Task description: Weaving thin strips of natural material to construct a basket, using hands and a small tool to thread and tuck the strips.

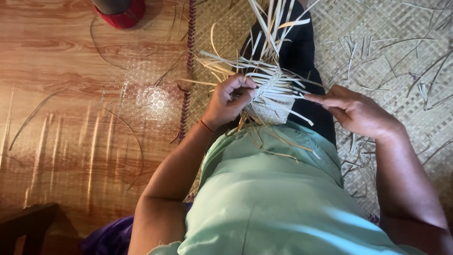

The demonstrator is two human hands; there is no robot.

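A small woven piece of pale palm-leaf strips (271,97) rests on my lap, with many loose strip ends (266,28) fanning up and outward. My left hand (229,101) is closed on the piece's left edge, pinching strips between thumb and fingers. An orange thread band circles that wrist. To the right, my right hand (354,111) has its fingers stretched toward the piece, the fingertips touching a pale strip (302,97) that sticks out sideways. I wear a light green top and dark trousers.
A woven straw mat (391,56) with a purple braided edge (188,71) lies under me, strewn with strip scraps. Glossy wood-pattern flooring (71,104) is on the left. A red-based object (120,12) stands at the top left, and a dark wooden piece (23,226) is at the bottom left.
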